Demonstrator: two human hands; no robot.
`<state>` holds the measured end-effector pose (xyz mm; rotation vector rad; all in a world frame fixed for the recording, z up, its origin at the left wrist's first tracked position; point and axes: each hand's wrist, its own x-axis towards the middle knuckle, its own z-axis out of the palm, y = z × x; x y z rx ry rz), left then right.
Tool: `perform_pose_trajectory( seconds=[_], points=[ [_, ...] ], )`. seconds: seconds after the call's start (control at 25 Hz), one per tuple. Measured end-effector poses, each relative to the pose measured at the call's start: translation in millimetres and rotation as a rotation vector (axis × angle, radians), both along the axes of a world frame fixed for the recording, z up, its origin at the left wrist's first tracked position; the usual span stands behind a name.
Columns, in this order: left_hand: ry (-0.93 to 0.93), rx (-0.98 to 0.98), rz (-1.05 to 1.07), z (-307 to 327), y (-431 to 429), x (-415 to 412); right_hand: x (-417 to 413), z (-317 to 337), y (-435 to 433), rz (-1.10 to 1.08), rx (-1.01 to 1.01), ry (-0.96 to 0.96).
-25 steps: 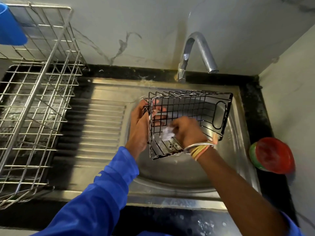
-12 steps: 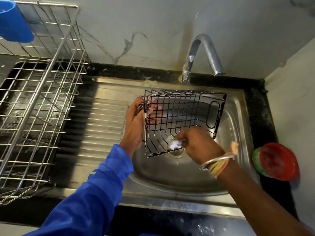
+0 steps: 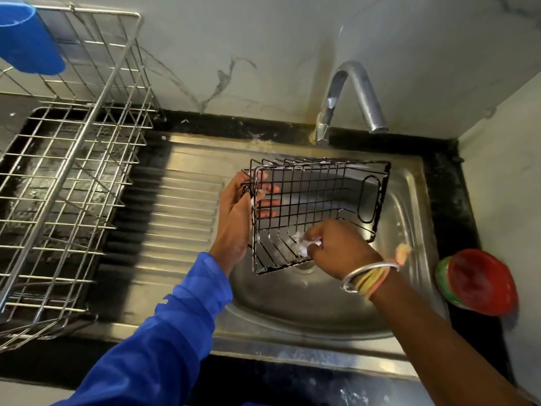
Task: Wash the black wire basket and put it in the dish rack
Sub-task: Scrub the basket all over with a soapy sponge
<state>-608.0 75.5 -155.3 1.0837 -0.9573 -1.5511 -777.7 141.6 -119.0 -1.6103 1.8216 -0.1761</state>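
Hanging tipped on its side over the sink [image 3: 292, 312], black wire basket [image 3: 319, 200], left end gripped by left hand [image 3: 237, 212], right hand [image 3: 339, 247] pinching a blurred white sudsy wad [image 3: 307, 246] against its lower wires; dish rack [image 3: 67, 171] on the table leftward, blue cup [image 3: 26, 39] at its top, cut off by the frame edge.

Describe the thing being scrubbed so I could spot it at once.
Find the steel sink below the curved tap. Over its bowl the left hand holds a wire basket on its side, while the right hand rubs a foamy wad against it. It is black and small; the rack to the left is silver and larger.
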Motion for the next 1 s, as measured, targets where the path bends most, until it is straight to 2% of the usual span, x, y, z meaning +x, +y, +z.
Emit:
perform_pose_trajectory(
  seconds=[0.12,0.24,0.48,0.56,0.68,0.88,1.0],
  points=[
    [-0.002,-0.009,-0.024,0.4,2.8,-7.0,10.9,-8.2,-8.4,0.056,-0.002,-0.008],
    [-0.010,-0.016,-0.023,-0.6,-1.7,1.7,-20.2,-1.4,-5.5,0.048,0.054,-0.074],
    [-0.008,0.012,-0.027,-0.2,1.3,-5.8,-8.2,-14.6,-18.5,-0.090,-0.041,0.017],
    [-0.035,-0.012,-0.031,1.4,-1.3,-4.2,-13.2,-13.6,-16.8,-0.044,-0.054,0.045],
    [-0.071,-0.002,-0.010,0.1,-6.7,7.1,-28.4,-3.5,-1.0,0.053,0.016,0.026],
    [-0.025,-0.022,-0.034,0.5,3.0,-5.4,-0.4,-18.8,-20.0,-0.036,0.025,-0.043],
    [-0.034,-0.019,-0.042,0.9,0.7,-0.4,-24.7,-13.9,-15.8,0.006,0.110,-0.084]
  ],
)
